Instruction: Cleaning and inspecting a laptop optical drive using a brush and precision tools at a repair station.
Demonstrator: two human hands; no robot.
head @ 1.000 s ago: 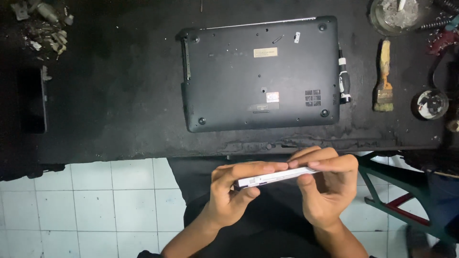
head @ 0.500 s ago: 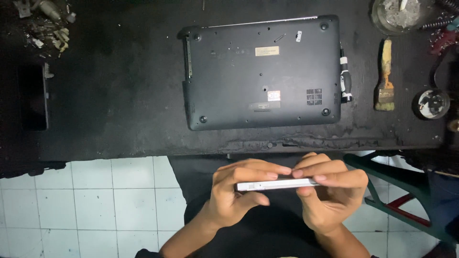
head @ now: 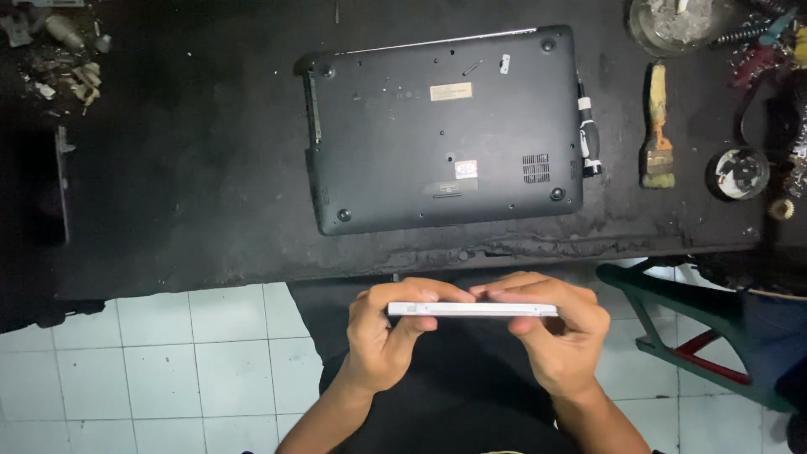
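Thin white slab (head: 471,309) held edge-on below counter (head: 168,210) edge, over lap: left hand (head: 388,336) and right hand (head: 551,336) both clamped on its ends. On counter: upturned laptop (head: 441,126), brush (head: 656,126), glass bowl (head: 672,23) of whitish bits, small round tin (head: 738,173), contents unclear.

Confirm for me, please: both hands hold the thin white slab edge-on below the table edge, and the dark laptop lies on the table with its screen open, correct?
Not quite. The head view shows the laptop shut and lying bottom-side up, not screen open. The rest holds: the left hand and right hand hold the thin white slab edge-on below the table edge.
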